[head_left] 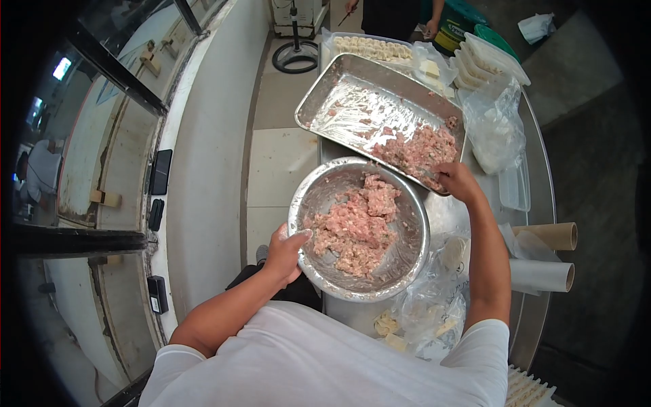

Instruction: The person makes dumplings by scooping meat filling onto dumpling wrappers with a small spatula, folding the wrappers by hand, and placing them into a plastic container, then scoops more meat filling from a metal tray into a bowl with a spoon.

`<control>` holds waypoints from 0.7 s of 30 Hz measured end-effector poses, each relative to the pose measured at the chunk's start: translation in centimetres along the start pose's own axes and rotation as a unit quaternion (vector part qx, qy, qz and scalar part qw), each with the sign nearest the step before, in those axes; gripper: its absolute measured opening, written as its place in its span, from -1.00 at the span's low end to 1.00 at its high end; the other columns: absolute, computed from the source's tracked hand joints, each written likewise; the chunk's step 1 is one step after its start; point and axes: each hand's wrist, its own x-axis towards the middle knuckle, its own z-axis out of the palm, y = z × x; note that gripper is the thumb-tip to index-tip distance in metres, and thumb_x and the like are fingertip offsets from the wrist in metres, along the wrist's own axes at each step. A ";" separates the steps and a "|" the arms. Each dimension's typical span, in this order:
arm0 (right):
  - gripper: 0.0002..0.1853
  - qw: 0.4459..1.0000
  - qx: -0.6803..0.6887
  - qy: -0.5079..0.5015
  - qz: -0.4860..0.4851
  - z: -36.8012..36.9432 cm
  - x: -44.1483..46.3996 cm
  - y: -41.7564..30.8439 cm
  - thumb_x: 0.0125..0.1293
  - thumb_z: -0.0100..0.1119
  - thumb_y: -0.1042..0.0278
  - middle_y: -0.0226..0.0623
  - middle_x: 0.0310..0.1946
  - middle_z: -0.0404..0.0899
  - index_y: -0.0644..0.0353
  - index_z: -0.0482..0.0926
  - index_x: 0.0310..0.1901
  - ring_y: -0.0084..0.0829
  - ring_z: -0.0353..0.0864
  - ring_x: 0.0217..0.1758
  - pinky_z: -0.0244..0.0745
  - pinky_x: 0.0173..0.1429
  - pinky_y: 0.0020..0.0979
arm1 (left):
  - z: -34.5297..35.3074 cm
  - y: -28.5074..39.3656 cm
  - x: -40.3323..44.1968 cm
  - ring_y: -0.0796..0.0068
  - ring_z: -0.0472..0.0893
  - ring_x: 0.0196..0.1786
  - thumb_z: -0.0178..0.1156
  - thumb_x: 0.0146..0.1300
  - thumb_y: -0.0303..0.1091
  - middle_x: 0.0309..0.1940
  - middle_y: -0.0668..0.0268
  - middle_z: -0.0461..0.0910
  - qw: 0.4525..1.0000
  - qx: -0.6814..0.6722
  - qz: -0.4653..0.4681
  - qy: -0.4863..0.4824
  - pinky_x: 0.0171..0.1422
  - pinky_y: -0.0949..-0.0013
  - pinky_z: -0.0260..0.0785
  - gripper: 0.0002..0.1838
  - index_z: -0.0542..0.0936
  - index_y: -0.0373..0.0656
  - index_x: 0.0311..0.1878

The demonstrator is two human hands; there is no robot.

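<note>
Left hand (pixel 285 254) at the wide round silver metal bowl (pixel 412 252): I see the thumb over the left rim and the grip closed on it, the other fingers partly hidden behind the wall. Right hand (pixel 458 182) at the near right corner of the rectangular silver metal tray (pixel 352 85): fingers curled, tips obscured; whether they pinch the rim or the filling, I cannot tell. The tray's near edge meets the bowl's far rim in my view; contact cannot be made out. Another person in dark clothing (pixel 391 17) is cut off at the top edge. Contents of the crumpled clear plastic (pixel 434 292) beside the bowl are hard to read.

Counted: one bowl, one tray, two portions of pink minced filling, the larger mass (pixel 356 227) in the bowl, the smaller (pixel 420 150) in the tray's near right part. Rolls, two: brown cardboard (pixel 549 236), translucent film (pixel 542 275). Small dark objects on the left ledge, three.

Materials: filling coarse, moist, flecked pale; tray floor smeared and shiny; bowl wall streaked; bulging clear plastic bag (pixel 498 129) wrinkled; surface (pixel 444 214) smooth, metallic.
</note>
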 end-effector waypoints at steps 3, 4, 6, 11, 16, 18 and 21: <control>-0.80 0.995 0.025 0.088 -0.033 0.8 -2.6 -0.2 0.21 0.21 0.54 -0.06 -0.30 0.70 0.29 0.69 -0.13 -0.22 0.70 -0.28 0.55 -0.12 -0.30 | -0.1 -0.1 0.0 0.26 0.65 -0.03 0.10 0.29 -0.60 -0.02 0.04 0.57 1.000 0.014 -0.005 0.001 0.06 0.15 0.61 -0.61 0.38 -0.37 0.19; -0.80 0.995 0.025 0.086 -0.032 0.9 -3.6 -0.6 0.21 0.21 0.54 -0.06 -0.30 0.70 0.29 0.69 -0.13 -0.22 0.70 -0.28 0.55 -0.12 -0.30 | -0.2 -0.1 0.0 0.27 0.64 -0.02 0.12 0.29 -0.57 -0.03 0.08 0.56 1.000 0.018 -0.003 -0.007 0.08 0.13 0.60 -0.63 0.39 -0.33 0.17; -0.80 0.988 0.034 0.123 -0.090 0.4 -5.7 -3.2 0.21 0.23 0.60 -0.13 -0.35 0.66 0.30 0.66 -0.11 -0.28 0.65 -0.31 0.50 -0.16 -0.37 | -0.1 -0.1 -0.2 0.27 0.63 -0.01 0.13 0.29 -0.55 -0.04 0.12 0.55 1.000 0.023 -0.004 -0.015 0.10 0.12 0.59 -0.65 0.40 -0.30 0.14; -0.65 0.992 -0.069 0.068 -0.086 2.4 -10.3 -9.3 0.14 0.17 0.61 -0.24 -0.33 0.59 0.01 0.69 -0.06 -0.17 0.65 -0.24 0.55 -0.16 -0.27 | -0.1 -0.1 0.0 0.26 0.64 -0.01 0.13 0.29 -0.57 -0.01 0.07 0.56 1.000 0.010 -0.002 -0.018 0.08 0.13 0.60 -0.63 0.40 -0.34 0.16; -0.67 0.981 -0.145 0.116 -0.054 0.9 -10.4 -10.3 0.16 0.16 0.53 -0.30 -0.30 0.61 -0.09 0.69 -0.07 -0.12 0.66 -0.24 0.57 -0.16 -0.18 | -0.3 -0.3 -0.1 0.25 0.63 0.01 0.13 0.29 -0.56 0.01 0.07 0.55 1.000 0.021 -0.004 -0.009 0.10 0.13 0.59 -0.63 0.40 -0.33 0.16; -0.72 0.964 -0.209 0.165 -0.004 -1.7 -9.1 -9.7 0.23 0.12 0.49 -0.26 -0.33 0.60 -0.08 0.68 -0.08 -0.11 0.65 -0.25 0.55 -0.18 -0.14 | -0.3 -0.4 -0.2 0.25 0.63 0.02 0.13 0.29 -0.56 0.01 0.07 0.55 1.000 0.025 -0.005 -0.016 0.11 0.13 0.58 -0.63 0.40 -0.33 0.16; -0.72 0.931 -0.285 0.225 0.038 -3.6 -5.9 -6.6 0.24 0.04 0.47 -0.15 -0.31 0.60 -0.01 0.69 -0.11 -0.05 0.65 -0.20 0.55 -0.11 -0.06 | -0.2 -0.4 -0.3 0.25 0.63 0.02 0.13 0.30 -0.56 0.01 0.07 0.56 0.999 0.031 0.006 -0.015 0.11 0.15 0.57 -0.63 0.40 -0.33 0.16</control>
